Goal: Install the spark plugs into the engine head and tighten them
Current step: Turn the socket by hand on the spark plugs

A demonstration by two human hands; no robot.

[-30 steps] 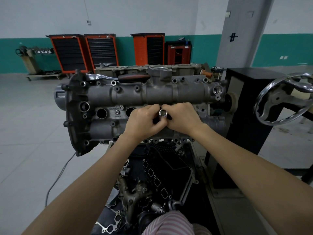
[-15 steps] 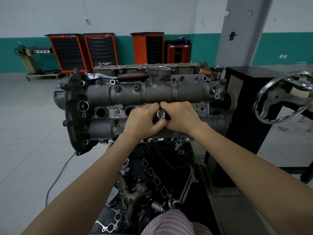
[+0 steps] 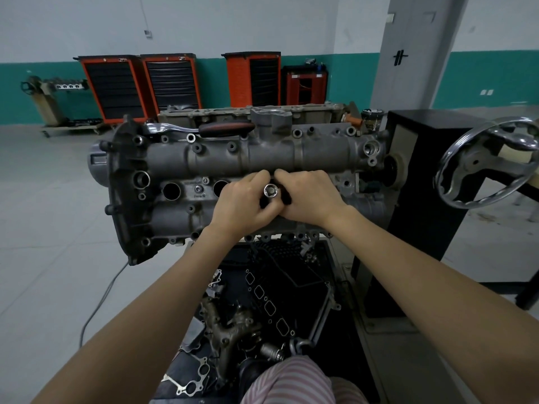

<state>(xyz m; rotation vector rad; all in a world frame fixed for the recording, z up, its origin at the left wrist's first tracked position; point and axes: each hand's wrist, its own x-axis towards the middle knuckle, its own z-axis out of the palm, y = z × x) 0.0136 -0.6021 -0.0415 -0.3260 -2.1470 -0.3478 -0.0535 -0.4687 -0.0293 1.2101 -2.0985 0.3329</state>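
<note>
Little has moved: both hands (image 3: 280, 199) still pinch the socket (image 3: 271, 190) over the engine head (image 3: 262, 158), grey floor (image 3: 52, 228) beyond.

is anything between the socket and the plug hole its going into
Cannot tell: both hands, left hand and right hand, wrap the socket and hide the hole beneath. The two open holes to the left show nothing blocking them.

Grey engine head (image 3: 262, 158), chrome socket (image 3: 270, 190) upright
</note>
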